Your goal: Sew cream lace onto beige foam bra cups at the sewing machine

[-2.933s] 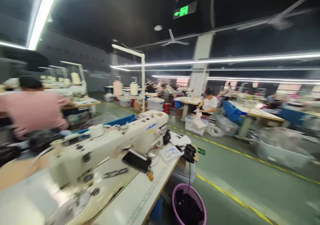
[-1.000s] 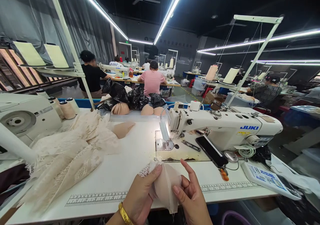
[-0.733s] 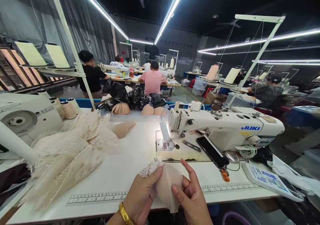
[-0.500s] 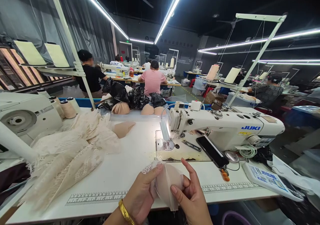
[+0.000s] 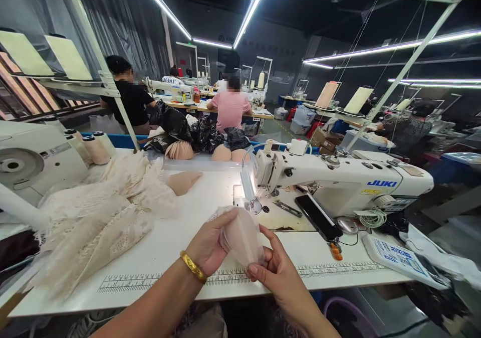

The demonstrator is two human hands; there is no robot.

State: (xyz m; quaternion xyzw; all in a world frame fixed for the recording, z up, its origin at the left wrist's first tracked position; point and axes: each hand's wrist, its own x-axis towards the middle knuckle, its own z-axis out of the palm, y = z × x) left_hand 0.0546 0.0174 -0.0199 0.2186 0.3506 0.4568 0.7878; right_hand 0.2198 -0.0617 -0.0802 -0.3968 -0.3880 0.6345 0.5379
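Observation:
Between my two hands is a beige bra cup (image 5: pixel 244 237) with sheer fabric and a lace edge, raised over the front of the white table (image 5: pixel 180 242). My left hand (image 5: pixel 212 240) grips its left side, thumb on top, fingers mostly behind it. My right hand (image 5: pixel 272 263) pinches the lower right edge between thumb and fingers. Just beyond the cup is the lit needle area of a white sewing machine (image 5: pixel 338 175). Thread snips (image 5: pixel 287 208) and a black phone (image 5: pixel 317 217) lie to the right of the needle.
Cream lace fabric (image 5: pixel 101 222) is heaped on the left, with a loose beige cup (image 5: pixel 184 182) beside it. Stacked cups (image 5: pixel 179 150) and black plastic bags (image 5: pixel 206 140) stand along the back edge. A printed ruler (image 5: pixel 330 269) runs along the front. Other people sit at machines farther back.
Both hands have lifted the bra cup up and forward, closer to the needle area. My right index finger, raised before, now closes on the cup's edge. The camera view has shifted slightly.

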